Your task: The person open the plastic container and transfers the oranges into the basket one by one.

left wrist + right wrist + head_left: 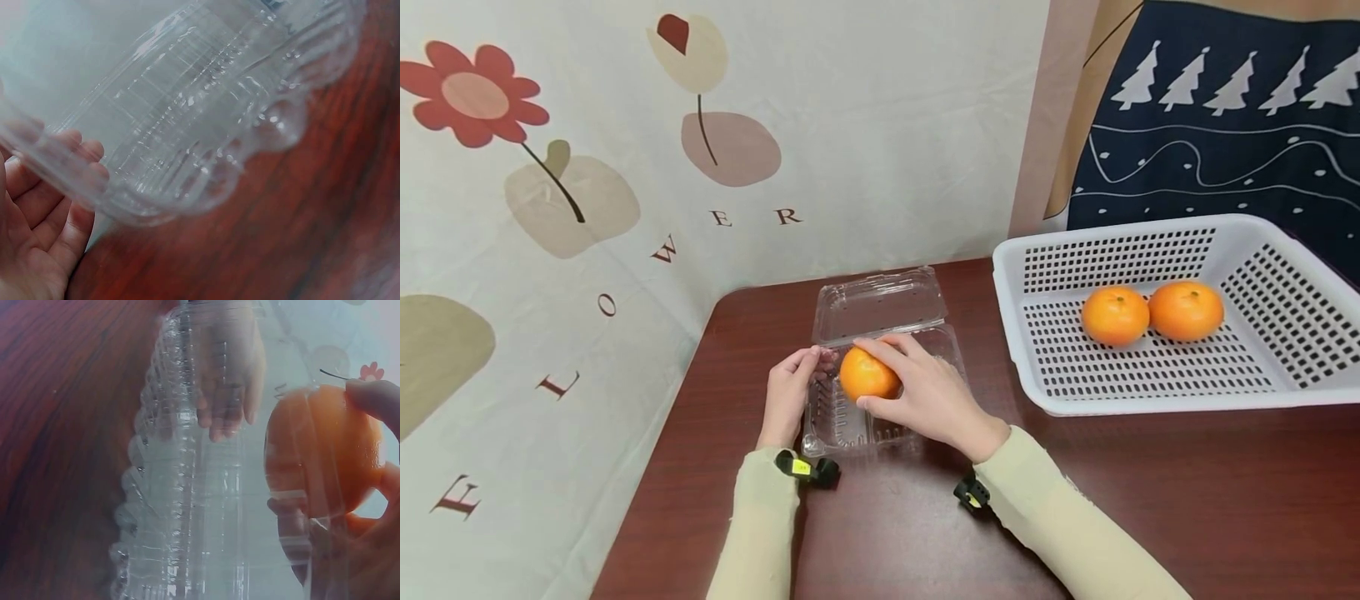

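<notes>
My right hand [936,396] grips an orange [863,375] from the right, thumb on the near side and fingers over the top. The orange is above the base of a clear plastic clamshell container [838,425], whose lid [880,307] lies folded back toward the wall. My left hand [786,396] holds the container's left rim between thumb and fingers. In the left wrist view, the left fingers [75,169] show partly through the clear plastic [181,125]. The right wrist view shows the orange [325,450] through the container's wall.
A white perforated basket [1011,333] stands at the right with two oranges [1115,316] side by side in it. The dark red-brown table [722,400] meets a wall covering [887,125] printed with flowers and letters. A dark cloth with white trees [1217,167] hangs behind the basket.
</notes>
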Demonstrator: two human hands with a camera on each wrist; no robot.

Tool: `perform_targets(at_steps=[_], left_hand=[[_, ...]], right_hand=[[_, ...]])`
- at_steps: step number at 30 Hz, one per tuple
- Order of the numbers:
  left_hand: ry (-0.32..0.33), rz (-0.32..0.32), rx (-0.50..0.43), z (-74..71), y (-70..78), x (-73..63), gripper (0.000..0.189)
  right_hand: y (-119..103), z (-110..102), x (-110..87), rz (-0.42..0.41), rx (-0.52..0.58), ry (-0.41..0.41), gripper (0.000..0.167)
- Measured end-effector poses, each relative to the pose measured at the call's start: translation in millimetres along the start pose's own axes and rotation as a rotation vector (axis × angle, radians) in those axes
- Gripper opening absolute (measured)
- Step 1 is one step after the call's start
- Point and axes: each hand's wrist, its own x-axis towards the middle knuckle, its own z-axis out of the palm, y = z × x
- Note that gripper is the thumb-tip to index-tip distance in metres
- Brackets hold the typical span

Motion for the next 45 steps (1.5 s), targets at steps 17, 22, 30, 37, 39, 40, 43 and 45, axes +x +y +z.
perform_targets(at_steps=[17, 22, 30, 37, 39, 40, 43, 45], left_hand=[[-0.011, 0.022, 0.004, -2.0, -1.8, 1.6, 0.037], [-0.011, 0.023, 0.006, -1.5, -2.0, 1.3, 0.037], [-0.015, 0.032, 0.008, -0.1, -1.1, 1.2, 0.038], [-0.026, 0.031, -0.005, 0.3, -1.3, 2.2, 0.038], [-0.025, 0.032, -0.008, 0.3, -1.4, 2.2, 0.038], [-0.023, 0.032, -0.009, 0.3, -1.4, 2.1, 0.038], [-0.02, 0.032, -0.011, 0.2, -1.6, 1.8, 0.038], [-0.017, 0.033, -0.011, 0.1, -1.3, 1.5, 0.038]], right_hand=[[2, -25, 5.3, 0.043, 0.112, 0.01, 0.066], [3, -30, 5.3, 0.048, 0.115, 0.026, 0.067], [4, -37, 4.2, 0.05, 0.135, 0.058, 0.066], [4, -44, 2.8, 0.048, 0.141, 0.071, 0.065], [3, -46, 2.8, 0.046, 0.143, 0.073, 0.065], [3, -47, 2.9, 0.045, 0.141, 0.075, 0.065], [3, -48, 3.5, 0.042, 0.133, 0.08, 0.065], [3, -49, 3.9, 0.036, 0.126, 0.083, 0.066]])
